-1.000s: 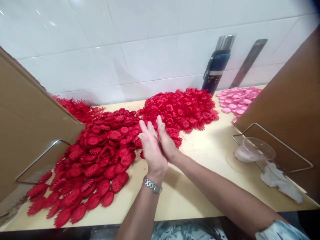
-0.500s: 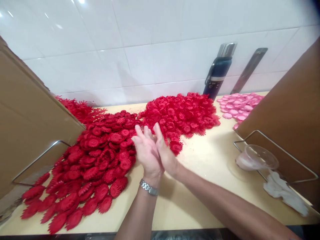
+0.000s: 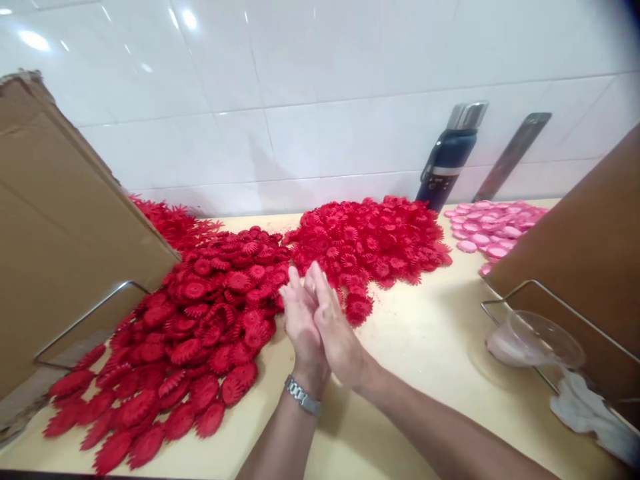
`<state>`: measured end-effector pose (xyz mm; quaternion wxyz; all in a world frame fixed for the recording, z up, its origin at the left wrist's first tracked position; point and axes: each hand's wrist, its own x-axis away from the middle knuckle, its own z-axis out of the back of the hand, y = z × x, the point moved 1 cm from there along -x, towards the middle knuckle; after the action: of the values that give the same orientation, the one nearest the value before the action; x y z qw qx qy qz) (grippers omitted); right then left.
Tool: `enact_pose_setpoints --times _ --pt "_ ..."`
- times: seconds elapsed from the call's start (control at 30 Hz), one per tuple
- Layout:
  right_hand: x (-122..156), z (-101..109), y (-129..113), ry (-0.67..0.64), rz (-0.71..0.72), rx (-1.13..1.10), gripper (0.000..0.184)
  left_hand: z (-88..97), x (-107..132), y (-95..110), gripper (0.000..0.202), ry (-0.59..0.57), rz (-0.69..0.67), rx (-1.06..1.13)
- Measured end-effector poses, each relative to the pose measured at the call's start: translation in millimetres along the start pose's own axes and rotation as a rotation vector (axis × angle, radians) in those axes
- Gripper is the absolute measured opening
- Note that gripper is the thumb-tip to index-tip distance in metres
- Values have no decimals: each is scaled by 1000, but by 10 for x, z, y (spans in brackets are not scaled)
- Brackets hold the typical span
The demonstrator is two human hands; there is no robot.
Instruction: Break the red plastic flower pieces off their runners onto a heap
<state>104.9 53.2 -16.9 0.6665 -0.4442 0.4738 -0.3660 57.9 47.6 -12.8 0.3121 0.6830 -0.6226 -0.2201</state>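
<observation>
My left hand (image 3: 299, 327) and my right hand (image 3: 336, 327) are pressed palm to palm above the table, fingers stretched out and pointing away from me. Nothing shows between them. A metal watch (image 3: 303, 395) sits on my left wrist. To the left lies a large pile of flat red toothed discs (image 3: 200, 333). Just beyond my fingertips is a second heap of frillier red flower-shaped pieces (image 3: 370, 243).
A pale wooden table (image 3: 425, 347) carries everything. Cardboard panels on wire stands rise at left (image 3: 55, 247) and right (image 3: 585, 260). Pink discs (image 3: 493, 227) lie far right, with a dark flask (image 3: 447, 163) against the tiled wall. A clear plastic cup (image 3: 535, 333) and white cloth (image 3: 590, 413) sit at right.
My palms stay pressed together and have slid against each other, the right now overlapping the left more. The view has tilted upward a little, so everything sits lower in the picture.
</observation>
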Motion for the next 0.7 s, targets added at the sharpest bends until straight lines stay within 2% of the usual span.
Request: enact_pose_setpoints --times 0.1,0.2,0.27,0.33,0.4,0.47,0.57,0.63,0.7 --pt "-172 99 32 104 -7 90 66 -81 75 -50 56 -69 -31 57" --pt "-393 214 112 226 23 160 62 -153 160 -138 46 -106 46 100" --pt "-464 248 148 304 37 139 57 -138 173 -183 34 -67 126 141" --pt "-475 265 144 355 26 89 54 -76 152 -198 22 26 195 178" --pt "-445 302 94 379 13 38 52 0 122 -175 19 110 248 202" --pt "-381 372 14 336 8 10 46 58 100 -115 22 151 265 220" --pt "-220 488 -86 108 -16 35 25 85 94 12 21 144 238 229" --pt "-89 539 -106 -18 2 138 15 76 99 83 21 128 233 209" --pt "22 556 -89 -77 80 297 7 58 105 122 25 108 248 192"
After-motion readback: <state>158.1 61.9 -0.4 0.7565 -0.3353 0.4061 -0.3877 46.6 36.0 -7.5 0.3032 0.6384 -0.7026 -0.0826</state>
